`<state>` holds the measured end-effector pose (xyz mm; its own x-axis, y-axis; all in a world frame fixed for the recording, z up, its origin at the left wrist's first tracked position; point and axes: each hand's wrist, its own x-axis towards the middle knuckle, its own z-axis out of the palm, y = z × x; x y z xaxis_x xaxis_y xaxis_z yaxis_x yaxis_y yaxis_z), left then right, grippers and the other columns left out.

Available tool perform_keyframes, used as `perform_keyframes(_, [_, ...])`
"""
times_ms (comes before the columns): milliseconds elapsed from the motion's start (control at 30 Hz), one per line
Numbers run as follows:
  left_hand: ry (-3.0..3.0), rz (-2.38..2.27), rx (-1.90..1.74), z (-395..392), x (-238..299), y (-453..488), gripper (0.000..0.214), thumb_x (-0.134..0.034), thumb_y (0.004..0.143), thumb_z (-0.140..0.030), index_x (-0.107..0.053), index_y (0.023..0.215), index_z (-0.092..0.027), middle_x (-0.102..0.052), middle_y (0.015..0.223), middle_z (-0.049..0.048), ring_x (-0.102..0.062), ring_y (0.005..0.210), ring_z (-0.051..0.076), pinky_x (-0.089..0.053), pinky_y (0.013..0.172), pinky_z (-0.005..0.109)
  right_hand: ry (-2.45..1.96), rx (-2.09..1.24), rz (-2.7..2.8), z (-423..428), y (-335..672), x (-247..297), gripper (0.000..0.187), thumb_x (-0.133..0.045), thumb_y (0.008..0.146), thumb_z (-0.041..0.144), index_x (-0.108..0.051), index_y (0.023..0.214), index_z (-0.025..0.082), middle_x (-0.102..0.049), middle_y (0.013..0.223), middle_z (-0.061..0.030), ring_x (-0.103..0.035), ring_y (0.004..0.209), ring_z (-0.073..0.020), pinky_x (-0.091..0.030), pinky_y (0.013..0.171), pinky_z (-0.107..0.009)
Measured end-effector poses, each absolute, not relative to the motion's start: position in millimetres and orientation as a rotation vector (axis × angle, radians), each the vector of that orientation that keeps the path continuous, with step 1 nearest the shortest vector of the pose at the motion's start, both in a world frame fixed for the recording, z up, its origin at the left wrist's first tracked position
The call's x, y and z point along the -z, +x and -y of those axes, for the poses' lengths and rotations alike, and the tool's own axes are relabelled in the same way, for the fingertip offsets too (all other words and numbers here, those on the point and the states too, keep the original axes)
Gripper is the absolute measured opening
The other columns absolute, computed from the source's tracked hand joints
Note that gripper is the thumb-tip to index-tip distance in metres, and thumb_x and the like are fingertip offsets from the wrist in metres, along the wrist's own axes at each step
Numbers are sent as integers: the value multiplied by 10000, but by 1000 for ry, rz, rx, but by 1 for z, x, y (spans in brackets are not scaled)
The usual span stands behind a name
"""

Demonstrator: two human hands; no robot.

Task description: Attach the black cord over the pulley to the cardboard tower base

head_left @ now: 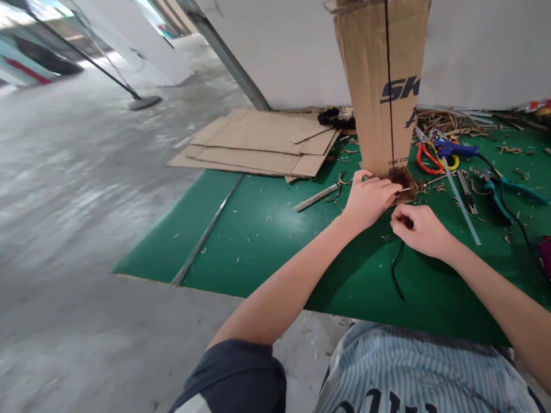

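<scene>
A tall cardboard box (370, 69) with dark print stands upright on the green table, and a black cord (390, 86) runs down its front. At the foot of it my left hand (371, 199) is closed on a thin pale stick (404, 189), beside a curled brown piece (407, 179). Just to the right, my right hand (424, 229) pinches the black cord; its loose end (395, 272) hangs below the fingers onto the table. The exact grip of both hands is partly hidden.
Flat cardboard sheets (258, 137) lie at the back left. Orange-handled scissors (426, 160), a blue glue gun (456, 148), a utility knife (467, 192) and teal pliers (495, 195) lie to the right. Brown scraps (451, 123) line the wall. A short stick (316, 197) lies left.
</scene>
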<state>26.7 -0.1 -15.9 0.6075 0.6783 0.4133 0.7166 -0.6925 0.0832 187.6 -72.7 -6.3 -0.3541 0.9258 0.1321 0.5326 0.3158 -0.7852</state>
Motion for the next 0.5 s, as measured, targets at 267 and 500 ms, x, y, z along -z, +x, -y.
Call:
perform_keyframes(267, [-2832,1119,598,4,7,20,286,-439,1009,-191,-622,1227,-214,-776,1017,45,-693,910,184,-310,992,433,-1453,-832,2015,67,199,1,307,-518,889,338,-402,626,230,-453,555,50,-388,529,-105,-277,553,-287])
perform_keyframes(500, [-2805,1260,666,3,10,27,123,-420,1019,-208,-539,1039,-184,-756,820,20,-638,684,161,-362,983,395,-1533,-782,2144,70,196,0,389,-475,957,370,-348,616,234,-431,553,37,-374,531,-114,-251,557,-296])
